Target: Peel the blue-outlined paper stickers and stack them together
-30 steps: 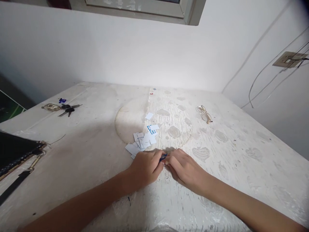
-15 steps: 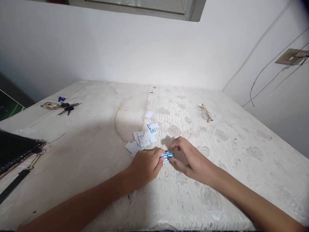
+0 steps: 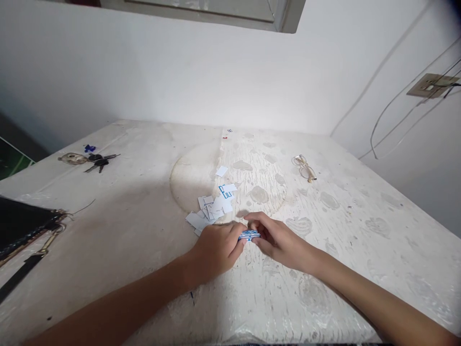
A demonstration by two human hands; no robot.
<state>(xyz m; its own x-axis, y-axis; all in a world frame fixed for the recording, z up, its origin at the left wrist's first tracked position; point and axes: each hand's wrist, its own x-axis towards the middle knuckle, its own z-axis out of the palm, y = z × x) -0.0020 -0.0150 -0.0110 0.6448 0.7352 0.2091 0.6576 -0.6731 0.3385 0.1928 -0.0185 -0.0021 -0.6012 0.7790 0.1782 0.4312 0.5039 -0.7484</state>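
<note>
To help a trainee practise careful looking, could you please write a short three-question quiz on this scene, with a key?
1. True or false: the keys lie to the left of the loose paper pieces.
2. What does the left hand grip? A) the keys B) a stack of blue-marked pieces C) nothing
3. Which wearable item lies on the table, farther from the person than the right hand?

Key: 1. True. 2. B. 3. The eyeglasses.

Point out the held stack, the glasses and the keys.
Stack [image 3: 249, 235]: head view, middle of its exposed blue-and-white side.
Glasses [image 3: 304, 167]: head view, mid-frame, between the lenses.
Keys [image 3: 95, 157]: head view, on a black key head.
</note>
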